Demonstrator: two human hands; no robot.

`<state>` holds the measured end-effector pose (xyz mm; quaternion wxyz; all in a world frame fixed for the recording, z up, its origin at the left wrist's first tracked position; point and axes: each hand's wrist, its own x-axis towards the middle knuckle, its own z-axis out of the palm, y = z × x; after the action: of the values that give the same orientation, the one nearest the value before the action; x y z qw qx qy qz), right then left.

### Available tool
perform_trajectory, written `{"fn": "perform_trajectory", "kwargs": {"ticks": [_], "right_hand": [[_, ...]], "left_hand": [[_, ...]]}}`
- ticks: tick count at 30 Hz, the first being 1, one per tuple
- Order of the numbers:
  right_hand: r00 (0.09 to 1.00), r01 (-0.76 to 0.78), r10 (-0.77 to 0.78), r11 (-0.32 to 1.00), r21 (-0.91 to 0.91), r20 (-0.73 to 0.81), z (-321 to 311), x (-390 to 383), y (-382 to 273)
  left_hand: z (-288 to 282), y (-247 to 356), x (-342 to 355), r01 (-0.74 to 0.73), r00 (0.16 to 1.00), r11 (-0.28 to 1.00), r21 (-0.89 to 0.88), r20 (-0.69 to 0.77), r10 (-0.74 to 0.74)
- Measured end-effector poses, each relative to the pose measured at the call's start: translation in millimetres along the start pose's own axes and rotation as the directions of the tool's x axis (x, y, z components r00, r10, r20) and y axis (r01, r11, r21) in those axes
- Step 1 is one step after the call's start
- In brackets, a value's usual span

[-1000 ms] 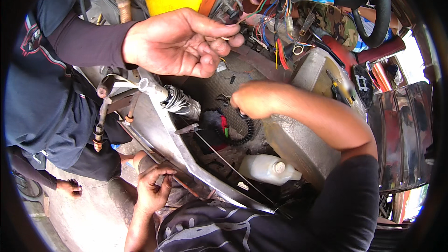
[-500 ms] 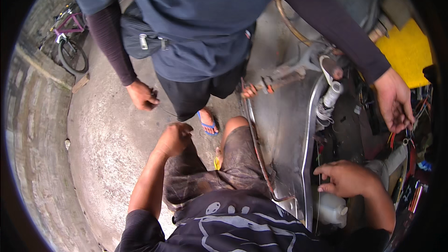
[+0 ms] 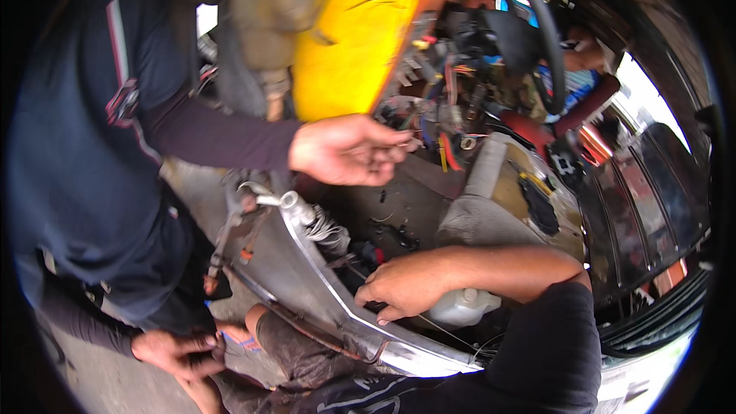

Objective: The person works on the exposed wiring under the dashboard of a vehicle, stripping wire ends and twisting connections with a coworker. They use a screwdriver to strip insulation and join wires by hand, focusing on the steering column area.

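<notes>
My right hand hangs over the light metal door sill of a vehicle, palm down. Its fingers are bent, with a gap between them and the thumb, and I see nothing held in it. A thin wire runs past just below that hand, and a whitish plastic jug sits under my wrist. At the lower left, my left hand meets a co-worker's hand, which covers most of its fingers. Whether anything lies between these two hands is hidden.
The co-worker's other hand reaches in over the vehicle floor, near loose coloured wires. Beyond it stand a yellow panel and a black steering wheel. A worn seat and a coil of pale cord are inside.
My view has swung right, toward the vehicle interior. My left hand and the co-worker's hand, apart before, are now together. My right hand stays near the sill.
</notes>
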<state>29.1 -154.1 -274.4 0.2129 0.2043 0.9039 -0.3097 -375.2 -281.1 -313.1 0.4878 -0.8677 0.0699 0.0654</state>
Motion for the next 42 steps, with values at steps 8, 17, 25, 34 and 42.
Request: {"fn": "perform_trajectory", "kwargs": {"ticks": [8,17,25,34,42], "right_hand": [[0.959,-0.176,0.181,0.984,0.041,-0.220,-18.4,-94.2,27.8],[0.949,-0.057,0.074,0.996,0.064,-0.305,-3.1,-127.1,78.4],[0.538,-0.011,-0.049,0.998,-0.066,-0.842,-36.9,-140.2,73.0],[0.336,-0.196,-0.386,0.864,-0.465,-0.859,-117.9,-87.7,75.1],[0.379,-0.095,-0.472,0.836,-0.541,-0.796,-132.4,-116.0,81.5]], "left_hand": [[12.3,-39.0,32.1,-0.139,0.960,0.913,0.385,-0.174,0.219],[42.3,-31.3,68.6,-0.381,0.877,0.547,0.745,0.104,0.469],[17.1,95.5,183.5,-0.599,0.277,-0.780,-0.180,0.868,-0.412],[1.6,-51.9,254.5,-0.357,0.159,-0.615,-0.703,0.603,-0.782],[29.3,-101.5,279.6,-0.157,0.161,-0.561,-0.813,0.539,-0.827]]}}
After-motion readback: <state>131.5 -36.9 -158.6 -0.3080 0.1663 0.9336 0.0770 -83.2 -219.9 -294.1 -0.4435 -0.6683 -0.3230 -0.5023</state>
